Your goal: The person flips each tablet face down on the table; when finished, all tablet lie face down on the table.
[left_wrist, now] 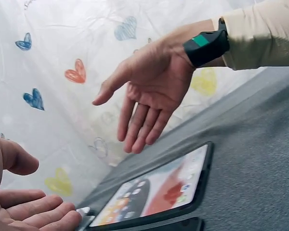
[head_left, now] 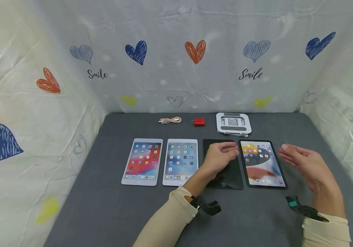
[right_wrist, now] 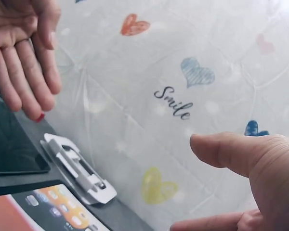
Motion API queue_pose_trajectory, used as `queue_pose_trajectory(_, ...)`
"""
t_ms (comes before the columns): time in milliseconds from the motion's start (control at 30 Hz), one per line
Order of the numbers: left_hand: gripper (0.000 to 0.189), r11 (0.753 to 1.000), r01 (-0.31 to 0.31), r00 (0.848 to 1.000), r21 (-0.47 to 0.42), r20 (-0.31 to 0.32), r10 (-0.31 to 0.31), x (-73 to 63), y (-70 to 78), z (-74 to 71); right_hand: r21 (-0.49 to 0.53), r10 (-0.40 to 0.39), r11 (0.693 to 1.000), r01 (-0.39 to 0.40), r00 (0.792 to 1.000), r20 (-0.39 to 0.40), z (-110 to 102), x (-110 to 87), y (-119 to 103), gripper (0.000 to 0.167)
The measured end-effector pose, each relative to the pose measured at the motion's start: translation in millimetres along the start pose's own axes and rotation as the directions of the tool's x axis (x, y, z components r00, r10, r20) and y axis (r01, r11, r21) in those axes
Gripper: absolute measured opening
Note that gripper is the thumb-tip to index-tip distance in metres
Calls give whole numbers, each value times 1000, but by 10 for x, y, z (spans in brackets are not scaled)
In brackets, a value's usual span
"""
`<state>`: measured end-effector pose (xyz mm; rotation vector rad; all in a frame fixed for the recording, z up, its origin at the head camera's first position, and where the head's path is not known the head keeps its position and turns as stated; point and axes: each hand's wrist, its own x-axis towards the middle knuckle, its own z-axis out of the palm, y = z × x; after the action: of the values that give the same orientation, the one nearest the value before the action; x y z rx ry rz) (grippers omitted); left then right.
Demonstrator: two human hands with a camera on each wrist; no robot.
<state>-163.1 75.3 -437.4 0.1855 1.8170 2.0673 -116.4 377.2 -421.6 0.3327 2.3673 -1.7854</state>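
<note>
Four tablets lie in a row, though I name them singly: a white-framed tablet with a red and blue screen (head_left: 143, 161), a white-framed one with a pale blue screen (head_left: 181, 159), a dark-screened black tablet (head_left: 230, 178) and a lit black-framed tablet (head_left: 263, 164). My left hand (head_left: 220, 156) hovers over the dark tablet, partly hiding it, palm turned to the right. Just right of the lit tablet, my right hand (head_left: 306, 163) is held with its palm facing left. Both hands hold nothing; in the left wrist view the right hand's fingers (left_wrist: 144, 126) are straight above the lit tablet's side.
Behind the tablets lie a coiled beige cable (head_left: 170, 120), a red charger plug (head_left: 198, 122) and a folded white stand (head_left: 233, 124). A white curtain (head_left: 164, 82) printed with hearts encloses the grey table (head_left: 99, 206) at the back and sides.
</note>
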Motion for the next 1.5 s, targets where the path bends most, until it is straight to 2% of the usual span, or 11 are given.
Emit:
queue_pose_trajectory(100, 34, 998, 55, 998, -35, -14, -55, 52, -82, 63, -4, 18, 1000, -18, 1000, -7, 3, 31, 42, 71)
queue_pose_trajectory(200, 34, 993, 108, 994, -39, -31, -109, 97, -142, 103, -108, 62, 992, -65, 998, -29, -3, 47, 74, 83)
queue_pose_trajectory(267, 35, 989, 140, 989, -37, -33, -142, 125, -174, 122, -181, 99, 978, -105, 994, -45, -8, 52, 92, 95)
queue_pose_trajectory(400, 36, 973, 224, 975, -55, -5, -224, 171, -216, 153, -292, 169, 938, -185, 982, -81, -9, 50, 131, 103)
queue_pose_trajectory(600, 32, 947, 319, 945, -40, 86, -315, 230, -198, 200, -336, 227, 908, -249, 968, -103, 5, 49, 183, 103)
queue_pose_trajectory(700, 34, 937, 347, 935, -43, 96, -342, 262, -162, 210, -346, 213, 908, -236, 972, -103, 16, 60, 204, 99)
queue_pose_trajectory(900, 44, 896, 421, 907, -140, 100, -410, 299, -129, 240, -320, 214, 917, -238, 971, -109, 4, 68, 254, 95)
queue_pose_trajectory(1133, 47, 885, 445, 895, -141, 109, -433, 308, -130, 402, -220, 230, 947, -235, 972, -49, -115, 136, 318, 92)
queue_pose_trajectory(1367, 44, 868, 469, 869, -162, 262, -420, 365, -263, 506, -183, 241, 957, -227, 968, 61, -393, 145, 343, 92)
queue_pose_trajectory(1433, 44, 875, 459, 869, -156, 286, -404, 368, -307, 502, -190, 234, 958, -217, 970, 71, -473, 136, 332, 92)
queue_pose_trajectory(1500, 48, 891, 432, 878, -135, 288, -382, 361, -329, 481, -189, 225, 960, -207, 971, 77, -535, 125, 305, 92)
